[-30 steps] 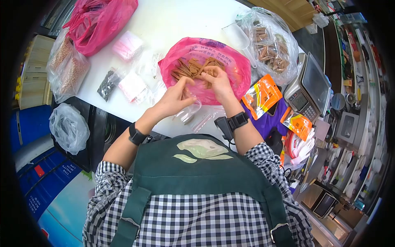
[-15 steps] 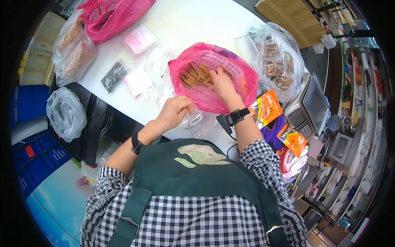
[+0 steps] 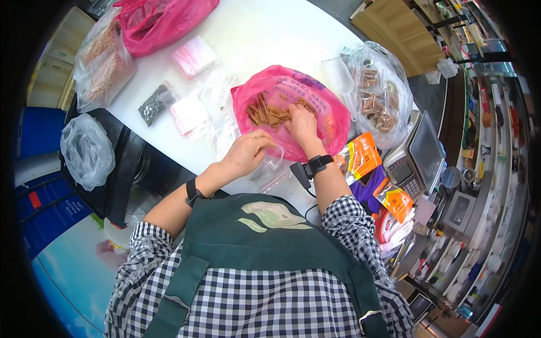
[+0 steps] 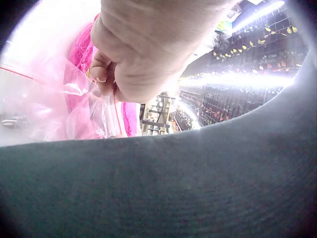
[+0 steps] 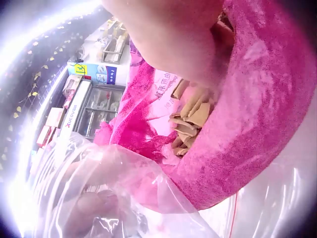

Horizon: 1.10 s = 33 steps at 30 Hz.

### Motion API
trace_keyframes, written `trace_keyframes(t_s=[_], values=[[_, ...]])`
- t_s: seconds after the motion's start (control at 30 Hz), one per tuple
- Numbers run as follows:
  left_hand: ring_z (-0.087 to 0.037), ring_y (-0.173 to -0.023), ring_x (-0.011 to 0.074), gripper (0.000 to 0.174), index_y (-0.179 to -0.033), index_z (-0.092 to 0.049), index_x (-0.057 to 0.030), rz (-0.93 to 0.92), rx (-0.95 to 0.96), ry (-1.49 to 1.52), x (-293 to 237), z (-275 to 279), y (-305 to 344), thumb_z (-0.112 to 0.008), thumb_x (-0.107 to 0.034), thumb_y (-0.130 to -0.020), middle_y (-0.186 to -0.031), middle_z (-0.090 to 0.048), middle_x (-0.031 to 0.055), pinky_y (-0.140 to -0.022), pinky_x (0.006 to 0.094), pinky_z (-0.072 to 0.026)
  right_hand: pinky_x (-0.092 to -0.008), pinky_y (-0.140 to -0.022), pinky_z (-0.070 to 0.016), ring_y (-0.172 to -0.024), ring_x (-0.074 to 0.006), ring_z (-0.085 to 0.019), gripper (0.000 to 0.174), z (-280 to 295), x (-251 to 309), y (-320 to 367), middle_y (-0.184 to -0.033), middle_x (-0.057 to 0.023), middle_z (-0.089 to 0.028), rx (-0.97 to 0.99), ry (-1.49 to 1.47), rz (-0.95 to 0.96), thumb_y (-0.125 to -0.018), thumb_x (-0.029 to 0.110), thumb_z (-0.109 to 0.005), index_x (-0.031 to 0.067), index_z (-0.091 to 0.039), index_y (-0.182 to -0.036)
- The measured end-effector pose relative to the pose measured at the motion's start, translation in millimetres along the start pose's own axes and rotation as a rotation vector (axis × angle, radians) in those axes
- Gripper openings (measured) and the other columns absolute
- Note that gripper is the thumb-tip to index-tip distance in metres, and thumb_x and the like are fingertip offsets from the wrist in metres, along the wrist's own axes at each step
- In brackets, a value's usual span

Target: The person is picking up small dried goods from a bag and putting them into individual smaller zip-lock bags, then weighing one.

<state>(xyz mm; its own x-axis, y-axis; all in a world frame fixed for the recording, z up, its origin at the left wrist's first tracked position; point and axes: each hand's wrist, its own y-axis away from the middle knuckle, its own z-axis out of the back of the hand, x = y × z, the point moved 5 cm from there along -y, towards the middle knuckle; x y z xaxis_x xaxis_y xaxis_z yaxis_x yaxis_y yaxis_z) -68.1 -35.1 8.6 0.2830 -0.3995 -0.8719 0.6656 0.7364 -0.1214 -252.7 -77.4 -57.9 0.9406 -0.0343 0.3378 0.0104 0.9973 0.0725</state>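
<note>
An open pink plastic bag (image 3: pixel 324 110) lies on the white table (image 3: pixel 265 34) with brown dried slices (image 3: pixel 267 112) inside. My right hand (image 3: pixel 301 121) is in the bag, fingers curled into the slices. The right wrist view shows the slices (image 5: pixel 190 119) under my palm, with the pink bag (image 5: pixel 257 124) around them. My left hand (image 3: pixel 248 152) pinches the rim of a small clear zip bag (image 3: pixel 271 160) at the pink bag's near edge. In the left wrist view the left hand (image 4: pixel 114 74) has its fingers curled on the clear zip bag (image 4: pixel 59 109).
A clear bag of brown pieces (image 3: pixel 377 90) and a white scoop (image 3: pixel 338 73) lie right of the pink bag. A scale (image 3: pixel 420 152) and orange pouches (image 3: pixel 360 152) sit at right. Small packets (image 3: pixel 189 110), a bean bag (image 3: pixel 104 62) and another pink bag (image 3: pixel 163 19) lie left.
My right hand left the clear zip bag, reached into the pink bag and now curls on the slices. My left hand keeps pinching the zip bag at the pink bag's near edge.
</note>
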Motion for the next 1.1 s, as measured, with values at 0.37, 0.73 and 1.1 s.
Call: trace_keyframes(t_s=[0.37, 0.73, 1.1], values=[[-0.064, -0.089, 0.0340, 0.025, -0.099, -0.068, 0.0001, 0.071, -0.028, 0.034, 2, 0, -4, -0.056, 0.003, -0.077, -0.103, -0.064, 0.0158, -0.078, 0.0390, -0.0519, -0.0409, -0.064, -0.0532, -0.074, -0.0343, -0.067, 0.033, 16, -20, 13, -0.085, -0.0172, -0.068, -0.105, -0.236, -0.093, -0.072, 0.012, -0.076, -0.0006, -0.063, -0.100], [-0.062, -0.077, 0.0268, 0.038, -0.108, -0.066, -0.0017, 0.094, -0.079, 0.019, 7, -12, -16, -0.064, 0.001, -0.070, -0.109, -0.061, 0.0141, -0.066, 0.0341, -0.0516, -0.0293, -0.052, -0.0486, -0.063, -0.0128, -0.062, 0.021, 83, 27, 42, -0.079, -0.0057, -0.063, -0.158, -0.765, -0.094, -0.081, 0.004, -0.071, 0.0014, -0.064, -0.101], [-0.058, -0.100, 0.0362, 0.040, -0.105, -0.061, -0.0003, 0.153, -0.125, 0.014, 2, -10, -24, -0.070, -0.003, -0.067, -0.104, -0.059, 0.0174, -0.086, 0.0421, -0.0482, -0.0426, -0.070, -0.0503, -0.082, -0.0343, -0.061, 0.030, 76, 77, 74, -0.088, -0.0147, -0.057, -0.216, -0.240, 0.327, -0.070, -0.001, -0.066, 0.0031, -0.058, -0.099]])
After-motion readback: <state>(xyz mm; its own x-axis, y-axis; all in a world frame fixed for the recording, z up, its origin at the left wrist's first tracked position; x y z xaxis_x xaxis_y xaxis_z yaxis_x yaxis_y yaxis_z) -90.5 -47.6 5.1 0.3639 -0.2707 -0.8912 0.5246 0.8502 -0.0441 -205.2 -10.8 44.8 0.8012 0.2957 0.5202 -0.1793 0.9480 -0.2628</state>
